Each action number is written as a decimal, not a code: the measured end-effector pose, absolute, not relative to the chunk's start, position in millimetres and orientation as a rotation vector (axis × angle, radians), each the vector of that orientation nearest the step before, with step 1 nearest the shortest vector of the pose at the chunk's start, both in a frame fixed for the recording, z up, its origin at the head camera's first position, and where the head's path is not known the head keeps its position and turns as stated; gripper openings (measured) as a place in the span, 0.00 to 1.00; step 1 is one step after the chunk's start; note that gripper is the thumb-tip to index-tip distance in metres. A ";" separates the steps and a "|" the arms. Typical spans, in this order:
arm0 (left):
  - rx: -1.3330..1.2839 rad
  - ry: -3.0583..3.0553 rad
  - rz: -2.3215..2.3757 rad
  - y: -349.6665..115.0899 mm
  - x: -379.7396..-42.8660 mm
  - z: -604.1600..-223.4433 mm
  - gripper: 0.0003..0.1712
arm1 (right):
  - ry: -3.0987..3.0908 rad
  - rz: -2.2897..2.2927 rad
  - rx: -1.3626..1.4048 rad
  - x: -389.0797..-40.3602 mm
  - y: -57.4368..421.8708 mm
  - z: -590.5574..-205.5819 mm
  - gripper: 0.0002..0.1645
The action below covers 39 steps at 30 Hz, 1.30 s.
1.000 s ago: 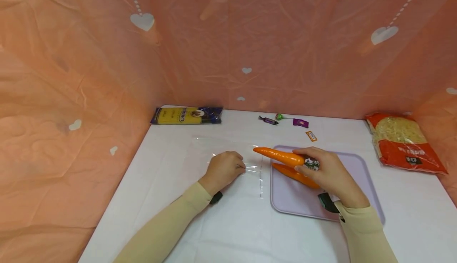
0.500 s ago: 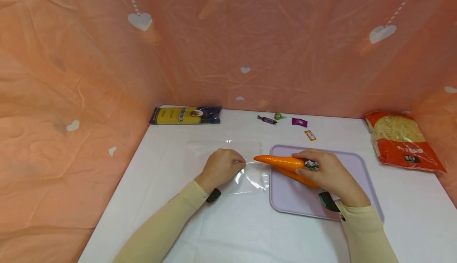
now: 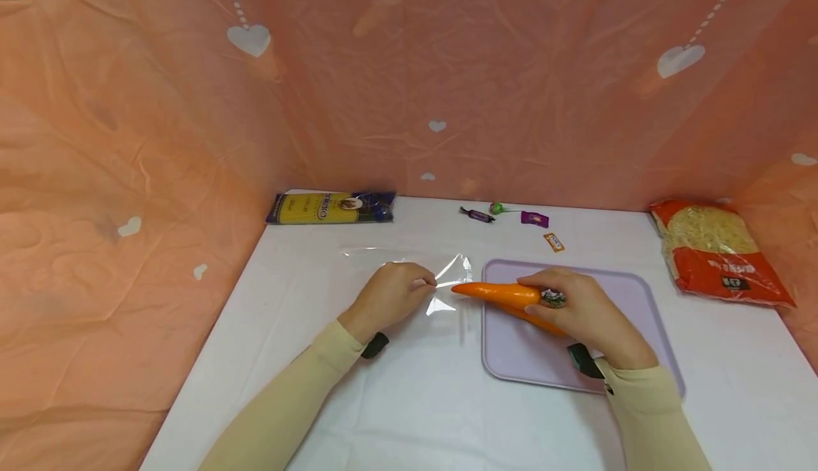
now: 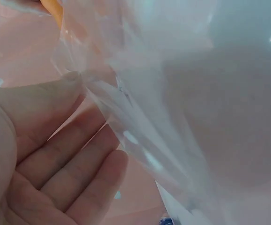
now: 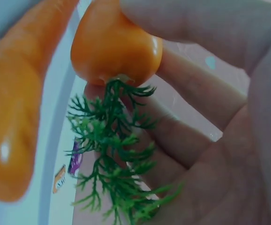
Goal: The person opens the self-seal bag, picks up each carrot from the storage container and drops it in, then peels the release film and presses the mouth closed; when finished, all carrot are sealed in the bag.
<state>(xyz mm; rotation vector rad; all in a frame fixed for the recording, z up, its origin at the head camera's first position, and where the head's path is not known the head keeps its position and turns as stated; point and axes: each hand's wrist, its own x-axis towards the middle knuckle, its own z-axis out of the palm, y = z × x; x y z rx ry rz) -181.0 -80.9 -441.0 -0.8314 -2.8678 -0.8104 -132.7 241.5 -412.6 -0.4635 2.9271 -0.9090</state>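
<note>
My left hand [image 3: 391, 299] pinches the edge of a clear plastic bag [image 3: 445, 307] between thumb and forefinger; the other fingers lie behind the film [image 4: 140, 112] in the left wrist view. In my right hand [image 3: 578, 307] is an orange carrot [image 3: 495, 292], gripped near its thick end, its tip pointing left at the bag's edge. Green leafy tops [image 5: 114, 136] hang from this carrot against the palm in the right wrist view. A second carrot [image 5: 13, 108], without leaves showing, lies on the lilac tray [image 3: 511, 375], partly hidden under the held one in the head view.
Along the back of the white table lie a yellow-and-blue packet [image 3: 329, 208], a dark wrapped candy [image 3: 477, 215], a green lollipop [image 3: 496, 208], a purple candy [image 3: 535, 219] and an orange sachet [image 3: 554, 242]. A red noodle bag [image 3: 722, 254] lies at the right.
The held carrot's tip has dropped lower, covering more of the second carrot. My left hand has shifted slightly up, and the bag's film has bent and moved near its right edge.
</note>
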 end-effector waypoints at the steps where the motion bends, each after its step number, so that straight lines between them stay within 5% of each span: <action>1: -0.840 -2.866 -0.808 -81.0 -180.3 -440.5 0.07 | 2.928 -0.909 -0.479 -133.0 239.4 -413.7 0.24; 39: -0.893 -2.767 -0.819 -88.8 -178.9 -432.6 0.04 | 2.617 -1.144 -0.560 -173.7 150.6 -440.0 0.19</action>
